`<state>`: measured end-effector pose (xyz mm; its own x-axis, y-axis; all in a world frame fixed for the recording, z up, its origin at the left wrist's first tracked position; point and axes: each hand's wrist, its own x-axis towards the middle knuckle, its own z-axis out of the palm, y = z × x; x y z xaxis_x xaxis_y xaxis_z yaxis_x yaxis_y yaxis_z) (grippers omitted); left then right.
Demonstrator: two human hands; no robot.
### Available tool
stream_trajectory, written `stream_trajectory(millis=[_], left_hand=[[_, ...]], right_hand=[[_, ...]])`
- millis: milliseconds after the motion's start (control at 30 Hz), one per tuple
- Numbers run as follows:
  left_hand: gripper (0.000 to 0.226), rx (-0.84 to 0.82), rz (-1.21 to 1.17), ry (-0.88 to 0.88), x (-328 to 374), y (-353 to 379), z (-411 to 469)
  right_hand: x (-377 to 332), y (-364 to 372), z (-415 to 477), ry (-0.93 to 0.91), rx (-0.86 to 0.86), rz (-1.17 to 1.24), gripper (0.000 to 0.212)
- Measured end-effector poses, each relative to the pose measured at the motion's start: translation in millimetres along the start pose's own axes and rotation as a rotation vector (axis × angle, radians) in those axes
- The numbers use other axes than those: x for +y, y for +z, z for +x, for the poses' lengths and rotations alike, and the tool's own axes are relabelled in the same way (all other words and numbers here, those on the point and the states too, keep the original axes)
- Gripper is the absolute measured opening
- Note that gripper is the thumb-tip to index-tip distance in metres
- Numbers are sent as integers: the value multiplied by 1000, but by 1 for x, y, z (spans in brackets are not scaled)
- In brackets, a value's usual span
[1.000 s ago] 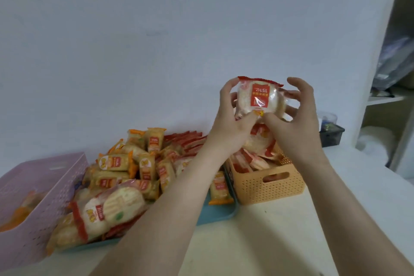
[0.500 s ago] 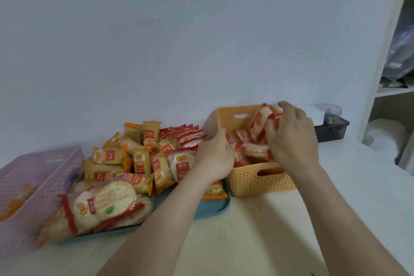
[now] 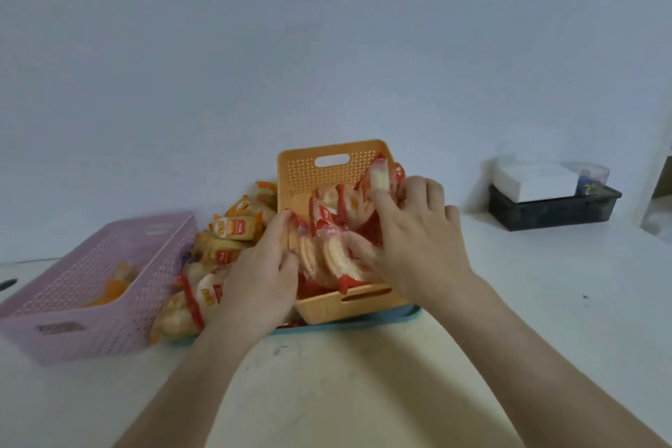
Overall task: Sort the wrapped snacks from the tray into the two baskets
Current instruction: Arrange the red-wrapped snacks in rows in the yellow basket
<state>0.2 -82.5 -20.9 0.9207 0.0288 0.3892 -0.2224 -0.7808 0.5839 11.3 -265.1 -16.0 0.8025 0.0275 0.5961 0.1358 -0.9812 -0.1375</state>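
An orange basket (image 3: 332, 164) stands in the middle, packed with red-wrapped round snacks (image 3: 342, 255) set on edge. My left hand (image 3: 262, 276) is at the basket's left side, its thumb and fingers pinching the leftmost red-wrapped snack. My right hand (image 3: 418, 240) lies over the basket's right half with spread fingers touching the packs, one fingertip against an upright pack (image 3: 378, 178). The teal tray (image 3: 403, 313) shows under the basket's front; its pile of yellow-wrapped snacks (image 3: 234, 229) lies to the left. A purple basket (image 3: 72, 302) at far left holds a few orange-wrapped packs.
A large red-striped pack (image 3: 196, 298) lies on the tray between the purple basket and my left wrist. At the back right, a dark bin (image 3: 552, 211) with a white box stands against the wall. The white tabletop (image 3: 545, 284) stretches right of the basket.
Both hands have come down from holding one red-wrapped snack up in the air. That snack has gone into the orange basket, and the hands now rest among the packs there.
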Motion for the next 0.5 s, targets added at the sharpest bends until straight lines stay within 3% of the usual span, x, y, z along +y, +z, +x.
stream_trajectory(millis=[133,233,300,367,433,500], left_hand=[[43,-104,14,-30,-17,-5,-12],[36,141,285,151,-20,-7,-9],[34,226,271,359,-14,-10,-5],[36,15,240,453,-4,-11,2],[38,-254,282,436,3,-10,8],[43,-393,231,367,4,-14,14]], right_hand=[[-11,6,-6,-123,-16,68,52],[-10,4,-6,-243,-18,216,36],[-11,3,-9,-269,-130,289,31],[-11,4,-11,-324,-186,199,34],[-12,3,-11,-364,-265,112,40],[-10,-6,-9,-309,-469,137,54]])
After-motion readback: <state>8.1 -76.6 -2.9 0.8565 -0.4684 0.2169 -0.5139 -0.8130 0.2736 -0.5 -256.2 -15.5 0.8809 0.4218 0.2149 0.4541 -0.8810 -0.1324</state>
